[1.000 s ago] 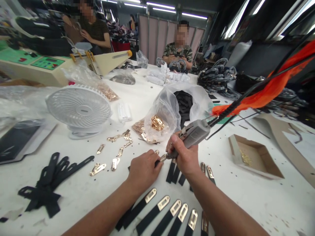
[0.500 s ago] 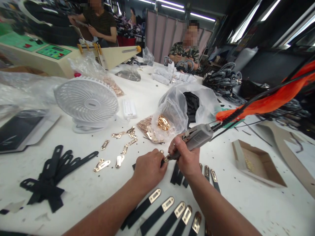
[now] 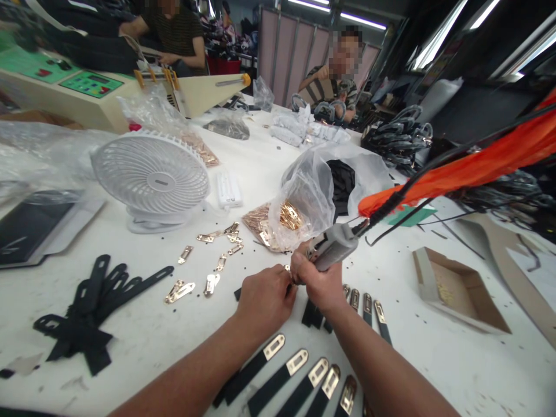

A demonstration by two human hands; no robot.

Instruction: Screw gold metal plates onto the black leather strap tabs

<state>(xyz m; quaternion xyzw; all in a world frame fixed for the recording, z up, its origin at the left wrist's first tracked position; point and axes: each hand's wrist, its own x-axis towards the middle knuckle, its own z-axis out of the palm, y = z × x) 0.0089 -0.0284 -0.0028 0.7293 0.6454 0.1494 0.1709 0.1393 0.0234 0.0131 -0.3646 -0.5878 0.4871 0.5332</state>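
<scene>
My right hand is wrapped round a grey corded power driver, its tip down at a gold clasp on a black strap. My left hand is closed, pinching that black strap with gold clasp against the white table. Several finished black straps with gold ends lie in a row near the front edge, and more lie to the right of my right wrist. Loose gold clasps are scattered to the left.
A white fan stands at the left, a pile of bare black straps in front of it. A clear bag of gold clasps sits behind my hands. An open cardboard box lies at the right. Two people sit across the table.
The driver has tipped more upright and my right hand has drawn closer to my left. My view has shifted slightly; the hands stay at the same strap.
</scene>
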